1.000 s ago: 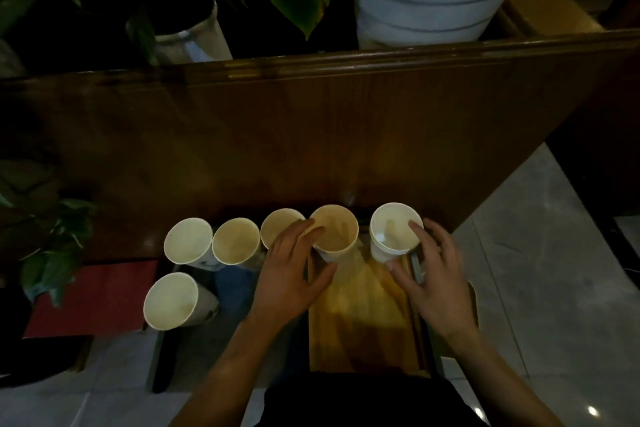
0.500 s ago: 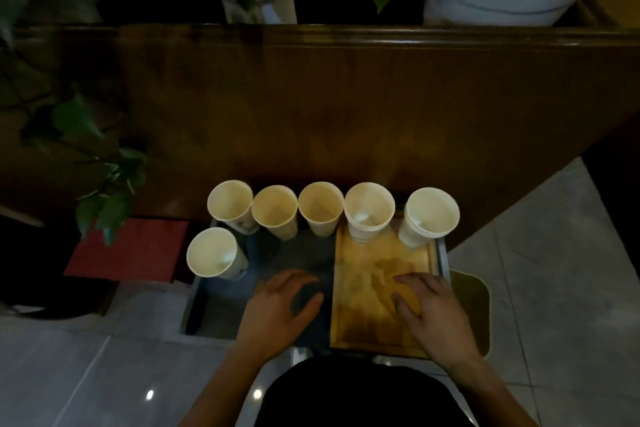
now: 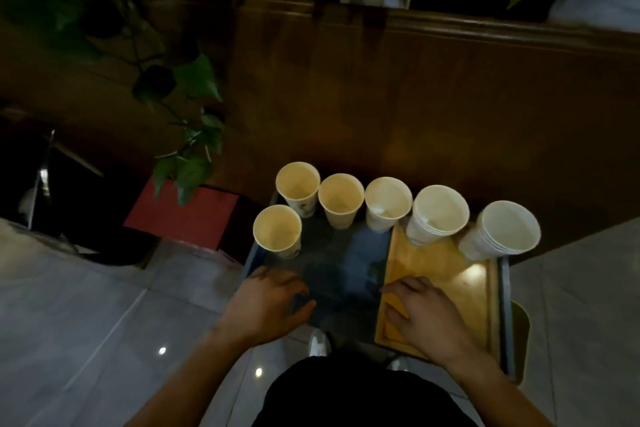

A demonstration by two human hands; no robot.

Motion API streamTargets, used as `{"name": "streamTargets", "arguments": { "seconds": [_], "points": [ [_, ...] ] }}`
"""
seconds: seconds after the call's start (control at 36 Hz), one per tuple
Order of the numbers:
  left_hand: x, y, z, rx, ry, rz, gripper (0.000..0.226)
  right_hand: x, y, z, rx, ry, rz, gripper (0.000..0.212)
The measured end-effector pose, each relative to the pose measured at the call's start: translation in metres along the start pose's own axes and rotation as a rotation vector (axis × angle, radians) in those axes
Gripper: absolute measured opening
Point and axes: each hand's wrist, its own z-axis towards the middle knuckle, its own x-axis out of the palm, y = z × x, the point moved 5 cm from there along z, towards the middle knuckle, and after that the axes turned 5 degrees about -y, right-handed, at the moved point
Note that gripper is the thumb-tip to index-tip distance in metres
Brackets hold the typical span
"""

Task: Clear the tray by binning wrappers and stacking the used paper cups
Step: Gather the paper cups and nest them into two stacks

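With both hands empty, you're midway through stacking.
Left hand [image 3: 268, 305] and right hand [image 3: 424, 314] rest flat, fingers loose; two stacks [image 3: 437, 215] made, four single cups [image 3: 341, 201] left.

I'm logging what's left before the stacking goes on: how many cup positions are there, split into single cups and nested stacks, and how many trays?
Single paper cups: 4
Nested cup stacks: 2
Wooden tray: 1
Total: 7
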Motion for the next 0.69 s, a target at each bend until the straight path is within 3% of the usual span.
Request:
{"name": "streamTargets", "arguments": {
  "seconds": [0.11,0.25,0.44,0.69],
  "points": [
    [-0.019,0.009,0.004,0.111,-0.108,0.003,0.025,-0.007,0.015,0.021,-0.057,-0.056,-0.038,0.04],
    [-0.034,0.024,0.018,0.123,-0.185,0.091,0.038,-0.029,0.03,0.049,-0.124,-0.173,-0.079,0.039],
    [-0.036,0.049,0.045,0.065,-0.088,0.118,0.061,-0.073,0.033,0.079,-0.119,-0.382,-0.091,0.05],
    [-0.028,0.068,0.06,-0.029,-0.03,0.097,0.073,-0.088,0.0,0.106,0.026,-0.264,-0.143,0.084]
  ]
}}
